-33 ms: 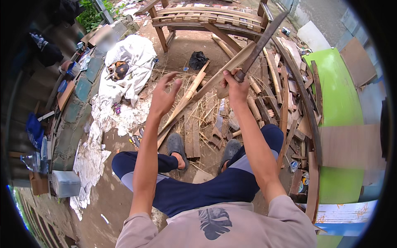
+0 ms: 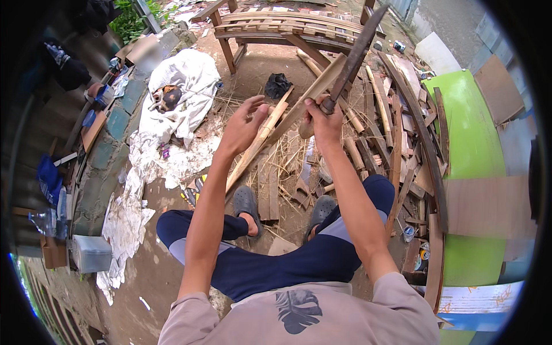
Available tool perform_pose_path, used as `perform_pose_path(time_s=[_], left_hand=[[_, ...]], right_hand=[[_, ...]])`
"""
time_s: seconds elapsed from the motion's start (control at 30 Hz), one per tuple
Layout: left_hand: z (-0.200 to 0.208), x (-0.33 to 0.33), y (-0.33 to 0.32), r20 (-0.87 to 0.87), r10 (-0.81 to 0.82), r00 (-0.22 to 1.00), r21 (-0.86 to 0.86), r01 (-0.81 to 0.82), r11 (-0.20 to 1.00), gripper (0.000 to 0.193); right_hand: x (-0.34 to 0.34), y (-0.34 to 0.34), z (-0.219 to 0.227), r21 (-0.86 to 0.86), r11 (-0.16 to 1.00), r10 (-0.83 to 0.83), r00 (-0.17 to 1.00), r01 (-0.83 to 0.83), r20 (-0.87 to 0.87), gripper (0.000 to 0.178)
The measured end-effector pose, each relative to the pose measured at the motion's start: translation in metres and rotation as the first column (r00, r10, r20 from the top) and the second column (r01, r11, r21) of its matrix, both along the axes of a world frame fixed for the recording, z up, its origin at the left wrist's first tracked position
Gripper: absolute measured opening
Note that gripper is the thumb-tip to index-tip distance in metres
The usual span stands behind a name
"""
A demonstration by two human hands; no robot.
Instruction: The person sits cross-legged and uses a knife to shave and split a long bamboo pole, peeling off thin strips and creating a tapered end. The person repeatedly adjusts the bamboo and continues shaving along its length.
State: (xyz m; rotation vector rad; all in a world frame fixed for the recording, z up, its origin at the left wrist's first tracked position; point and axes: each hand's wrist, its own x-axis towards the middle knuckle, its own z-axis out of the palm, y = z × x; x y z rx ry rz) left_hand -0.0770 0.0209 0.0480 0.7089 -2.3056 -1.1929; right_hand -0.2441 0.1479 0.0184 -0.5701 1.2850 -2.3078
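My right hand (image 2: 325, 119) is closed around the wooden handle of a machete (image 2: 359, 52). The long dark blade slants up and away to the right. Just left of that hand runs a long split strip of wood or bamboo (image 2: 313, 95), slanting down toward my left foot; whether the hand also touches it I cannot tell. My left hand (image 2: 242, 127) hovers left of the strip with fingers loosely bent and apart, holding nothing. A second pale strip (image 2: 261, 137) passes beneath and beside it. A handsaw (image 2: 302, 187) lies on the ground between my feet.
Ahead stands a slatted wooden bench (image 2: 287, 29). Scrap wood (image 2: 414, 149) is heaped at the right, beside a green panel (image 2: 466, 126). A cat (image 2: 168, 98) lies on a white sheet (image 2: 192, 75) at the left. A black plastic bag (image 2: 278, 85) sits near the bench.
My left hand has shifted right, nearer the strips, and its fingers have drawn closer together. The machete has tilted slightly more upright and moved left, still in my right hand.
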Motion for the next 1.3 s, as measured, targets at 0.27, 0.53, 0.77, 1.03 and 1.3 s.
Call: perform_pose_path(time_s=[0.27, 0.53, 0.77, 1.03, 1.3], left_hand=[[0.031, -0.042, -0.011, -0.208, 0.004, 0.978, 0.097, 0.017, 0.995, 0.050], [0.143, 0.020, -0.054, -0.657, 0.247, 0.712, 0.027, -0.306, 0.952, 0.046], [0.121, 0.034, -0.056, -0.885, 0.220, 0.409, 0.118, -0.259, 0.959, 0.047], [0.028, 0.030, -0.036, -0.952, 0.138, 0.273, 0.028, -0.370, 0.928, 0.036], [0.043, 0.083, 0.022, -0.949, 0.211, 0.233, 0.125, -0.334, 0.934, 0.032]], right_hand=[[0.015, -0.016, 0.047, 0.071, 0.996, 0.061, 0.987, -0.051, -0.149, 0.017], [-0.001, 0.038, -0.023, 0.274, 0.958, 0.066, 0.995, -0.082, 0.068, 0.015], [0.002, 0.058, -0.099, 0.369, 0.916, 0.089, 0.975, -0.160, 0.202, 0.018], [0.017, 0.054, -0.103, 0.479, 0.843, 0.212, 0.969, -0.246, 0.125, 0.020], [0.043, 0.054, -0.117, 0.671, 0.696, 0.348, 0.938, -0.255, -0.004, 0.029]])
